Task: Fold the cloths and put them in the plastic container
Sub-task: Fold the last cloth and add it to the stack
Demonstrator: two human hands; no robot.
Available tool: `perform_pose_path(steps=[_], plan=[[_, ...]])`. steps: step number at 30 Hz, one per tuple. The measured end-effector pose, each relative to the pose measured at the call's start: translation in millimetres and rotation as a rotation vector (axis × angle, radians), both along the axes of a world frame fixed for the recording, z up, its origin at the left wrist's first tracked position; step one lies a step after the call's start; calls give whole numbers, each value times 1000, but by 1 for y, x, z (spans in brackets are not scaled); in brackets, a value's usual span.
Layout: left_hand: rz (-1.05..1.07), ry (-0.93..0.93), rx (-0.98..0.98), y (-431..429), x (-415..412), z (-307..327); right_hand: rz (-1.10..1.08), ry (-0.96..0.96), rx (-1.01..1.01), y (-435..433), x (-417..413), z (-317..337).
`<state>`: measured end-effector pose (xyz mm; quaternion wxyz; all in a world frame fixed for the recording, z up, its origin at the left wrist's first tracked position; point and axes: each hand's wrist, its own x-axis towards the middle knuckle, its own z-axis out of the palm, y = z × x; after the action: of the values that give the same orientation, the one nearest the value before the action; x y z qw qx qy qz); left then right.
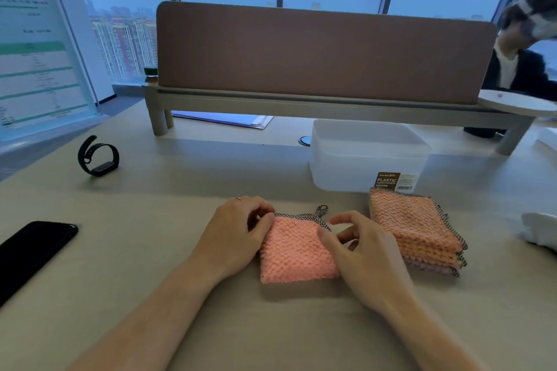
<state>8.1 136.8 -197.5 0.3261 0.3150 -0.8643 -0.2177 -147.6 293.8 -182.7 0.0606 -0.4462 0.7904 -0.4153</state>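
Pale and wide, the wooden bench (150, 220) sits before a brown divider screen and a window onto a hazy city. At its near middle lies a small folded pink waffle-weave cloth (297, 253) with checked trim, its hanging loop pointing away. The left hand (238, 232) pinches the cloth's far left corner between curled fingers (265, 221); the right hand (361, 253) rests on its right edge, fingers narrowly parted, gripping nothing clearly. Just right sits a stack of orange and pink cloths (416, 229). Behind it, the translucent white plastic container (367, 156) looks empty, so most of the task seems to remain.
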Motion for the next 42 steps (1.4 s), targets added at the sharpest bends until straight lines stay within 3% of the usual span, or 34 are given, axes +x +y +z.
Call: perform_pose_path(steps=[7, 10, 15, 19, 25, 33, 42], plan=[[-51, -57, -4, -6, 0, -2, 55, 86, 43, -32, -15, 17], [-55, -65, 35, -5, 0, 1, 110, 108, -31, -33, -18, 11], [-246, 6, 270, -2, -3, 9, 213, -11, -234, -27, -15, 10], [-360, 73, 302, 4, -8, 21, 321, -142, -329, -28, -7, 19], [-352, 163, 492, -5, -3, 20, 154, -102, -309, -41, -8, 7], [-50, -8, 129, -16, -3, 5, 42, -8, -53, -45, -15, -8], [-150, 16, 83, -17, 4, 10, 76, 114, -78, -51, -6, 4]])
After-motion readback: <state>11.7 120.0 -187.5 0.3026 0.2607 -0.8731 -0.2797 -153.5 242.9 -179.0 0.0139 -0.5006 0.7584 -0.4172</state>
